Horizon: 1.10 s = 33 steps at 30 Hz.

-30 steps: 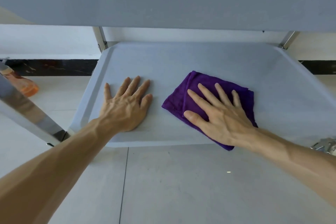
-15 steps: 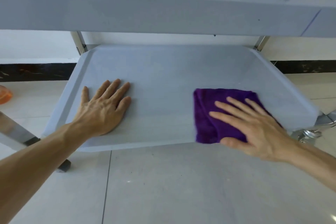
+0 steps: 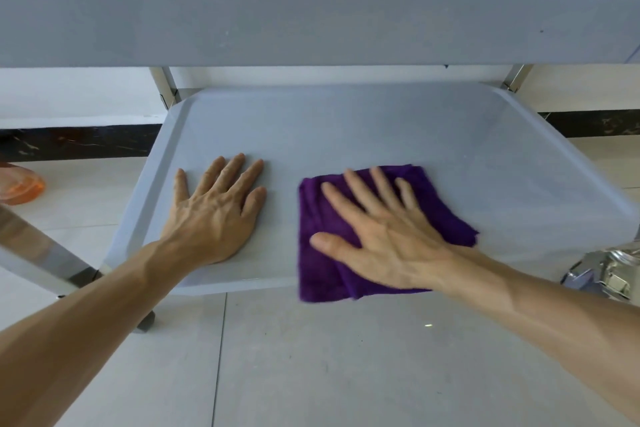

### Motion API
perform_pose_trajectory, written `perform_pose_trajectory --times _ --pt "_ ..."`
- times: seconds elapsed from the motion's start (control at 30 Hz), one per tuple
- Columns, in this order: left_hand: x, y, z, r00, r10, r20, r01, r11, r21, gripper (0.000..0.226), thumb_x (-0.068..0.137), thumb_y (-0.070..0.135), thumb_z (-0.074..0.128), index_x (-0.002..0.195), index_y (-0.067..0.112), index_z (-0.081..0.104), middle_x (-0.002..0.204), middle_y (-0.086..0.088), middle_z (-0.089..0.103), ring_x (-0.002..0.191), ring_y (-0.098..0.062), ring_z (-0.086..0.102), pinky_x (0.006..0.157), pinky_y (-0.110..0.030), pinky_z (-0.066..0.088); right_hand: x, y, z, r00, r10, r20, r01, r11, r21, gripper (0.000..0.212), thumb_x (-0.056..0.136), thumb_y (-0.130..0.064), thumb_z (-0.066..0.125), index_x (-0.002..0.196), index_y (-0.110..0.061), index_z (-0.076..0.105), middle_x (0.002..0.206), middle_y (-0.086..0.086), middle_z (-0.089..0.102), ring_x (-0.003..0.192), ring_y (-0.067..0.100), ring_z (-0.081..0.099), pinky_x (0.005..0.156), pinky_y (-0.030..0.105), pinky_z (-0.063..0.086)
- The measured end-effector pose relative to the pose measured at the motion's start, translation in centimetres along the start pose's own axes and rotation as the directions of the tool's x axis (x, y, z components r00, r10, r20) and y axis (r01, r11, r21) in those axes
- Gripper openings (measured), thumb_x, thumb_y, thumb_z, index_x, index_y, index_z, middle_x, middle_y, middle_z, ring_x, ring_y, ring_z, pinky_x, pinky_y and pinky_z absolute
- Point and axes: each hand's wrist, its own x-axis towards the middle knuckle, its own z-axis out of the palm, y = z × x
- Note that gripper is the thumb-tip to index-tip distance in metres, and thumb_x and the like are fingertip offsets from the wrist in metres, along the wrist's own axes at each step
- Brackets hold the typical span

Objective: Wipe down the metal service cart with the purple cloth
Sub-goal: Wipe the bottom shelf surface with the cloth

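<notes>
Looking down from the head: right hand [image 3: 384,236] spread flat, pressed on the folded cloth [image 3: 318,267] at the front edge of the cart [image 3: 381,121] lower shelf, cloth overhanging that edge; left hand [image 3: 214,211] spread flat on the bare shelf just beside; orange bottle [image 3: 20,184] on the floor [image 3: 311,364], far left.

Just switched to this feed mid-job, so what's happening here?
A person is wiping the lower shelf of a metal service cart. The right hand presses flat, fingers spread, on a folded purple cloth near the shelf's front edge, part of the cloth hanging over that edge. The left hand rests flat on the bare shelf beside it, apparently bracing. The upper shelf sits overhead, and an orange object lies on the floor to the left.
</notes>
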Motion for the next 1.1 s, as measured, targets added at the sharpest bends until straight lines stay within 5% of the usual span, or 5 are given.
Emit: perform_pose_trajectory --times 0.23,0.37,0.57,0.87,1.1 --pt "-0.2 -0.2 -0.3 1.000 0.001 0.005 -0.001 1.000 -0.020 0.071 0.084 0.072 -0.011 0.152 0.050 -0.006 0.164 0.020 -0.004 0.151 -0.007 -0.008 0.120 -0.054 -0.009 0.7 3.2 -0.9 0.984 -0.175 -0.018 0.175 0.984 0.020 0.069 0.080 -0.088 0.001 0.144 -0.066 -0.008 0.161 -0.026 -0.011 0.149 0.002 -0.018 0.122 0.038 -0.009" --pt "-0.2 0.1 -0.2 1.000 0.007 0.001 -0.007 1.000 -0.031 0.070 0.086 0.071 -0.008 0.153 0.048 -0.004 0.164 0.018 -0.002 0.151 -0.008 -0.006 0.119 -0.055 -0.009 4.7 8.0 -2.5 0.999 -0.010 0.031 0.010 1.000 0.010 0.065 0.075 -0.092 0.000 0.138 -0.073 -0.006 0.162 -0.026 -0.007 0.149 0.001 -0.012 0.123 0.040 -0.004" --pt "-0.3 0.5 -0.3 1.000 -0.008 -0.005 0.008 1.000 -0.022 0.068 0.089 0.067 -0.005 0.153 0.046 -0.002 0.165 0.017 0.001 0.151 -0.009 -0.005 0.119 -0.057 -0.008 14.5 5.2 -2.5 0.947 0.320 -0.026 -0.319 0.947 0.049 0.083 0.080 -0.086 0.004 0.154 -0.048 0.002 0.167 -0.007 -0.003 0.152 0.032 -0.010 0.118 0.060 -0.007" --pt "-0.8 0.5 -0.8 1.000 -0.007 0.000 0.007 0.999 -0.042 0.067 0.089 0.068 -0.003 0.153 0.047 0.002 0.164 0.018 0.002 0.151 -0.007 -0.006 0.120 -0.055 -0.008 10.9 3.9 -1.2 0.996 -0.081 -0.039 0.080 0.997 -0.023 0.073 0.075 -0.092 0.002 0.144 -0.066 -0.002 0.163 -0.023 -0.005 0.152 0.014 -0.010 0.123 0.047 -0.005" --pt "-0.6 0.8 -0.8 1.000 -0.012 0.010 0.013 0.999 -0.045 0.067 0.089 0.067 -0.004 0.153 0.047 0.000 0.164 0.017 0.001 0.151 -0.007 -0.007 0.119 -0.056 -0.008 12.1 11.5 -3.8 0.984 0.121 -0.130 -0.123 0.992 -0.007 0.070 0.083 -0.087 0.013 0.147 -0.060 0.021 0.165 -0.007 0.015 0.152 0.017 0.010 0.122 0.046 0.011"
